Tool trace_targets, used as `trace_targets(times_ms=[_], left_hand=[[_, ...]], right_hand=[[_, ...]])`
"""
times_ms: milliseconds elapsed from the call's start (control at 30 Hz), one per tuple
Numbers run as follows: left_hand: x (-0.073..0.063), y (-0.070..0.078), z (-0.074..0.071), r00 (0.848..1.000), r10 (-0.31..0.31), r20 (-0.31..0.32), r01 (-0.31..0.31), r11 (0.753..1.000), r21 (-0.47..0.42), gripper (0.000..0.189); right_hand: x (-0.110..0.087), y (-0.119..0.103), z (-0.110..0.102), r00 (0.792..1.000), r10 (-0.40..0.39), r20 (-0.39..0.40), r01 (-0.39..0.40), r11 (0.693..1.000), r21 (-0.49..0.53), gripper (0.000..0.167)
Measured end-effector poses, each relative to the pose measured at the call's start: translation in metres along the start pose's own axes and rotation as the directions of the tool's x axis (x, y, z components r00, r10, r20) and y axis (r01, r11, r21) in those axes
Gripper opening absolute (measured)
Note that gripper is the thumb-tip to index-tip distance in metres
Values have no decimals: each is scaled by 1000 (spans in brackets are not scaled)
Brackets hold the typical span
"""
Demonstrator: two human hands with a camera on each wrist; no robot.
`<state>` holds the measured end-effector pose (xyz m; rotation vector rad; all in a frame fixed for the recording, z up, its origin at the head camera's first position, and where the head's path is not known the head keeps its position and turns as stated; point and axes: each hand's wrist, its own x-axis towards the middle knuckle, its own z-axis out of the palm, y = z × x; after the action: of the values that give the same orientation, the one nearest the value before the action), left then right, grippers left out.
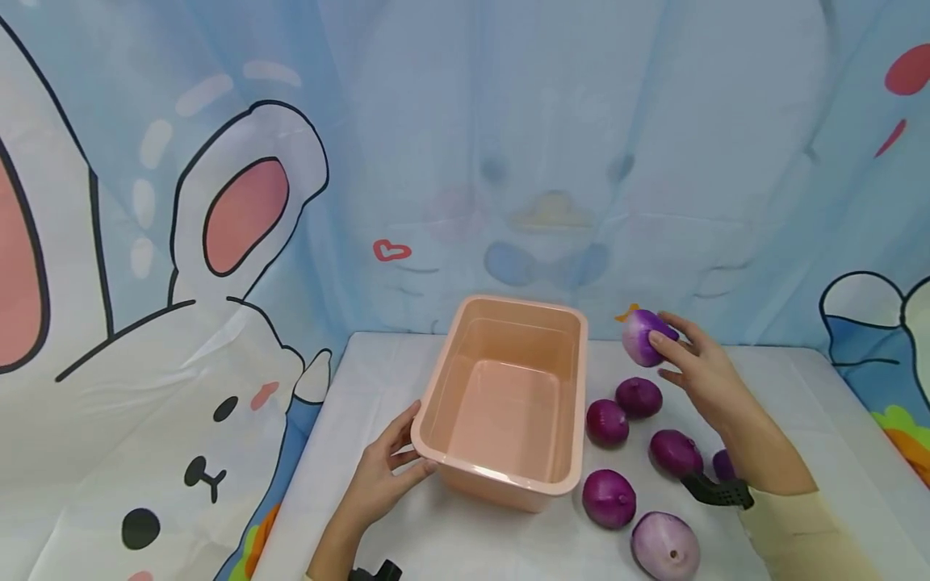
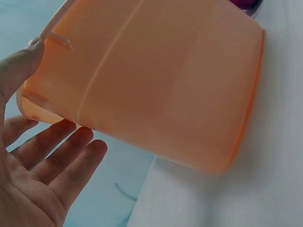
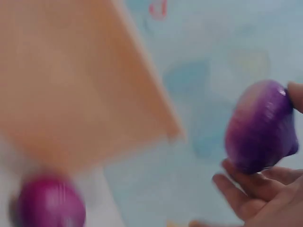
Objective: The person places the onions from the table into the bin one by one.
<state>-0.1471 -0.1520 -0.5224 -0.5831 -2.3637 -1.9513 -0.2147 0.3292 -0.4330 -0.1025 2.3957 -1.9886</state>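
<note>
A peach-coloured plastic basin (image 1: 577, 403) stands on the table, its inside bare. My left hand (image 1: 388, 468) holds its near left corner. In the left wrist view, the thumb (image 2: 23, 66) lies at the rim and the fingers (image 2: 71, 165) reach along the wall below. Raised at the back right, my right hand (image 1: 701, 367) pinches a purple-and-white onion (image 1: 645, 337) between thumb and fingers, right of the basin and off the table. The right wrist view shows this onion (image 3: 260, 127) with its pointed end turned down and right.
Right of the basin lie several purple onions, among them one (image 1: 609, 499) near its front corner and a paler one (image 1: 664, 546) at the front. Another onion (image 1: 722, 466) is partly hidden by the right forearm. A printed curtain (image 1: 465, 161) hangs behind the white table (image 1: 392, 363).
</note>
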Motion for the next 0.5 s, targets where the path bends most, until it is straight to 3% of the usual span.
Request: trace_targets(times_ms=[100, 167, 333, 500], left_hand=[[0, 0, 0, 1000, 0, 3, 0, 1000, -10, 83], [0, 0, 0, 1000, 3, 4, -3, 1000, -14, 83], [0, -1, 1, 1000, -3, 8, 3, 1000, 0, 84], [0, -1, 0, 1000, -5, 4, 5, 1000, 12, 85]], right_hand=[[13, -18, 28, 992, -95, 84, 76, 975, 208, 61], [21, -30, 46, 983, -131, 126, 91, 955, 283, 56], [34, -50, 80, 971, -122, 207, 55, 951, 304, 62], [44, -57, 98, 967, -96, 236, 32, 964, 264, 69]])
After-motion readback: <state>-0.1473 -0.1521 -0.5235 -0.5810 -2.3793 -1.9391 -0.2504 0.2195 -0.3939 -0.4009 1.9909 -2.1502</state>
